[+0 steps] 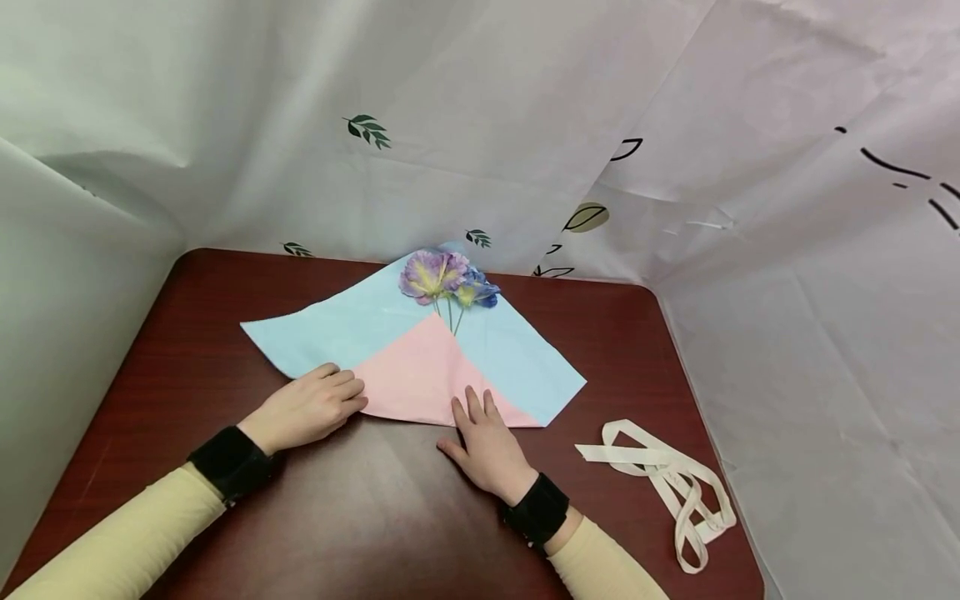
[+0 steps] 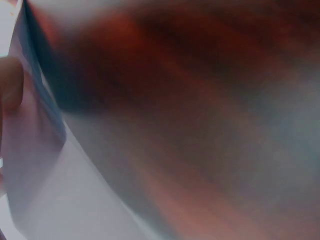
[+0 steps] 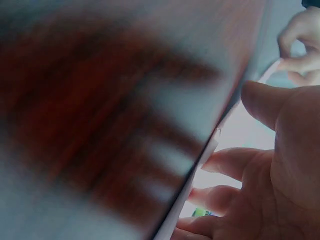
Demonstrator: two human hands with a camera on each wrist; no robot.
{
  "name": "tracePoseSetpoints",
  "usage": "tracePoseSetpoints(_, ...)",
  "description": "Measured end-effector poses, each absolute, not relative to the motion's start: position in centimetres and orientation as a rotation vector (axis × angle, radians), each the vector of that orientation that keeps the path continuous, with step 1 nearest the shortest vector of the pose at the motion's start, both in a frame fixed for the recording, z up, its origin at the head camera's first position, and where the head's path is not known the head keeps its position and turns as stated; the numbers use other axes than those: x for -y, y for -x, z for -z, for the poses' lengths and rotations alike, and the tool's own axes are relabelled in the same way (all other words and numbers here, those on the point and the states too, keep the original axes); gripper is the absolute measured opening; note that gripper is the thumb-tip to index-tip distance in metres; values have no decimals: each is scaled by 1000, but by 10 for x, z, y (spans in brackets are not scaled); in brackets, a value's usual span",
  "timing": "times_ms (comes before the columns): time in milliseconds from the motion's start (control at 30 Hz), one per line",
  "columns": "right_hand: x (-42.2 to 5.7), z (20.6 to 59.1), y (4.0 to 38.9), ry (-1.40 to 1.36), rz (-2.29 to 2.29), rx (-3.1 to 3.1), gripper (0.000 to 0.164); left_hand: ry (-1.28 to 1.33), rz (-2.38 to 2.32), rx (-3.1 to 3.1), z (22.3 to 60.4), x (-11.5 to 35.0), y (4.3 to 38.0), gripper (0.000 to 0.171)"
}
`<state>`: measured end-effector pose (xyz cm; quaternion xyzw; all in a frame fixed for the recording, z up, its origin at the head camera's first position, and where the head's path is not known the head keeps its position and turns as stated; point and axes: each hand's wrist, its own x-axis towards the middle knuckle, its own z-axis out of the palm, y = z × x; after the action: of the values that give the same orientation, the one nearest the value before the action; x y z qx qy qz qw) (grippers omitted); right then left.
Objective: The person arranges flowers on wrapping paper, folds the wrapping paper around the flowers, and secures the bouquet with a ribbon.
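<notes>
A sheet of wrapping paper [image 1: 337, 327], light blue with a pink folded-up part [image 1: 420, 375], lies on the table. A purple artificial flower [image 1: 431, 277] and a blue one [image 1: 477, 289] rest on it, their thin stems running under the pink fold. My left hand [image 1: 311, 408] pinches the paper's near edge at the fold's left end; the right wrist view shows thumb and finger of that hand [image 3: 302, 47] on the edge. My right hand [image 1: 491, 450] presses the fold's near edge with its fingers spread. In the left wrist view only part of a finger [image 2: 11, 82] shows.
A cream ribbon [image 1: 675, 479] lies in loose loops at the table's right side. The dark red wooden table [image 1: 337, 517] has rounded far corners. White printed sheeting [image 1: 480, 150] hangs behind it and along both sides.
</notes>
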<state>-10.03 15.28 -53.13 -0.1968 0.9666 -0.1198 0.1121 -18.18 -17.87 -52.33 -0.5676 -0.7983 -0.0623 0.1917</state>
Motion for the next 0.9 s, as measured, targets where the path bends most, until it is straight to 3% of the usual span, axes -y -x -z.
tracePoseSetpoints(100, -152, 534, 101, 579, 327, -2868, 73, 1591, 134, 2184, 516, 174, 185, 51)
tracePoseSetpoints(200, -149, 534, 101, 578, 306, -2893, 76, 1587, 68, 2137, 510, 169, 188, 63)
tracePoseSetpoints(367, -146, 532, 101, 583, 298, -2907, 81, 1607, -18, 2107, 506, 164, 190, 65)
tracePoseSetpoints(600, -142, 532, 101, 603, 147, -2922, 71, 1641, -119, 2060, 500, 157, 186, 68)
tracePoseSetpoints(733, -141, 534, 101, 624, 107, -2959, 70, 1622, -208, 2024, 496, 150, 185, 57)
tracePoseSetpoints(900, -139, 533, 102, 652, 137, -3000, 69, 1630, -213, 2036, 496, 136, 186, 17)
